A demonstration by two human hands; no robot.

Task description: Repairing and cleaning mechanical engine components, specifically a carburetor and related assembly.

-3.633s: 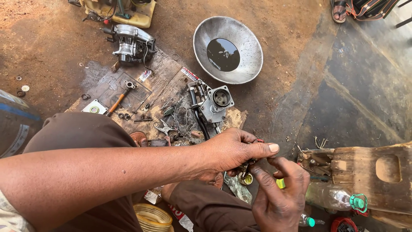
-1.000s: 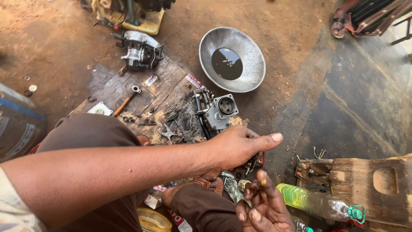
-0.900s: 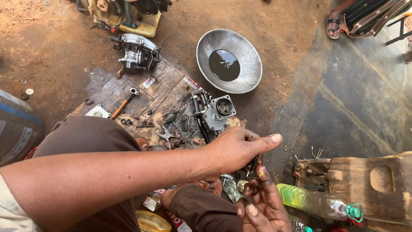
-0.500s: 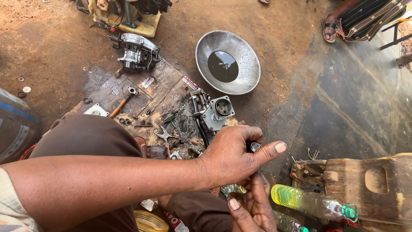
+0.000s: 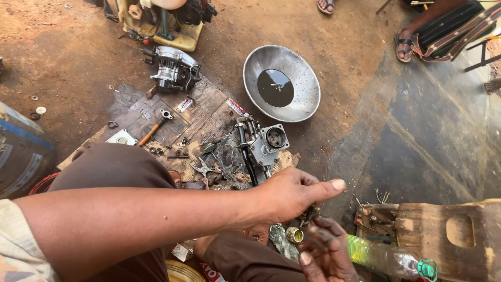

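One basin: we see a round metal basin on the dirt ground, with a dark pool of liquid at its bottom.
One bottle: a clear plastic bottle lies on its side by the right hand, yellow-green liquid in it, green cap to the right.
One drum: a blue drum stands at the left edge — contents not visible.
Left hand: our left hand reaches across the lap, fingers curled, forefinger stretched out, pinching a small dark part.
Right hand: our right hand sits just below it, palm up, fingers loosely bent, tips touching the same small part; we cannot tell how firmly it grips.
Nearby: one brass-coloured ring lies just beside the right hand.
Surface: one oily wooden board on the ground carries one grey engine block, one carburettor body, one orange-handled tool and one pair of pliers.
Surroundings: outdoor workshop floor — bare earth to the left, dark stained concrete to the right.
Others: two sandalled feet of another person at the top edge.
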